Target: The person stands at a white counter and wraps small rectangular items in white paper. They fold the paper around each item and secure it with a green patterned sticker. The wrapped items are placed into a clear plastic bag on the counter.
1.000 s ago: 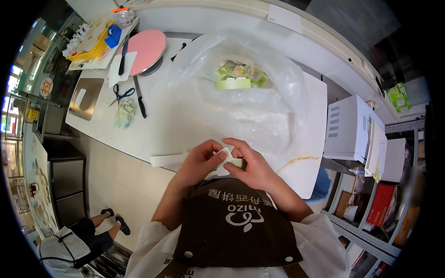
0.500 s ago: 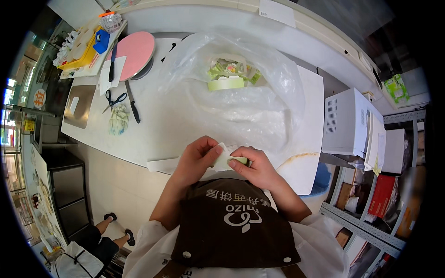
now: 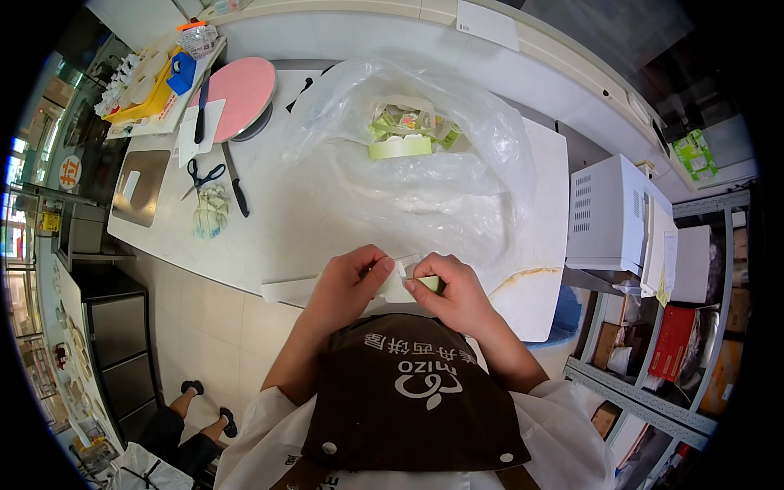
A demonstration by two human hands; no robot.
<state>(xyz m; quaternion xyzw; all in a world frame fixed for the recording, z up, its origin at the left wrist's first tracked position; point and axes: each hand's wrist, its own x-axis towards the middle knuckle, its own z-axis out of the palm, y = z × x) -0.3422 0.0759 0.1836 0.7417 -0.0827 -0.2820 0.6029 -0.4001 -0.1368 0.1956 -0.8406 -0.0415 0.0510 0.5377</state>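
Observation:
Close to my apron, at the table's near edge, both my hands work on a small folded card piece (image 3: 397, 291), white on one side and pale green on the other. My left hand (image 3: 351, 282) pinches its left side between thumb and fingers. At its right side, my right hand (image 3: 454, 287) grips the green part, thumb pressed against bent fingers. The fingers hide much of the piece's shape. Beyond my hands lies a large clear plastic bag (image 3: 384, 192), spread open, with several similar green card pieces (image 3: 400, 147) in it.
Scissors (image 3: 204, 173), a knife (image 3: 236, 186) and a crumpled cloth (image 3: 211, 214) lie at left, near a pink turntable (image 3: 237, 96). A long white strip (image 3: 287, 291) lies along the near edge. A white appliance (image 3: 606, 214) stands at right. Another person's legs (image 3: 192, 416) show at lower left.
The card piece has turned a little between my fingers, and less of its white face shows by my left thumb. Both hands stay in nearly the same place. The other person has shifted slightly.

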